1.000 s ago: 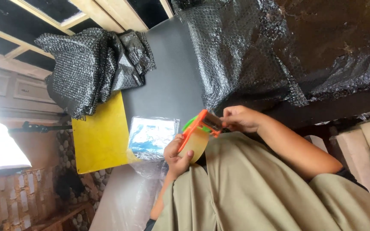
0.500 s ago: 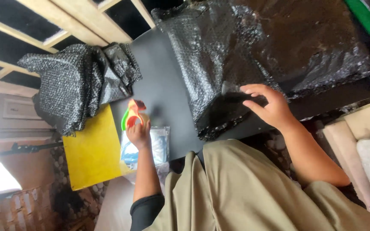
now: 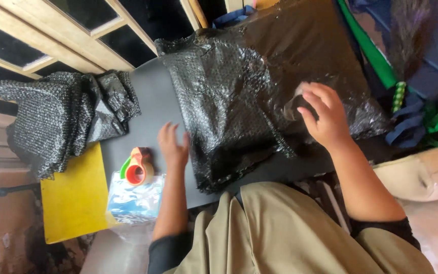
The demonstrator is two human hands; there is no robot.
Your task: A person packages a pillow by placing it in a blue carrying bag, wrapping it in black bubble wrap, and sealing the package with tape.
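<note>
At left centre an orange tape dispenser [image 3: 138, 171] sits on the dark table [image 3: 150, 104]. The left hand [image 3: 173, 144], fingers spread, rests beside the black bubble-wrapped parcel [image 3: 224, 106]; the right hand [image 3: 323, 116] presses tape [image 3: 294, 101] onto it, gripping nothing.

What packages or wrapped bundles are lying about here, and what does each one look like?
Black bubble-wrapped parcel: large, glossy, in the middle of the dark table, between both hands.
Clear plastic packet: flat, blue and white inside, at the table's near edge by the tape dispenser.
Loose black bubble wrap: crumpled heap, far left.
</note>
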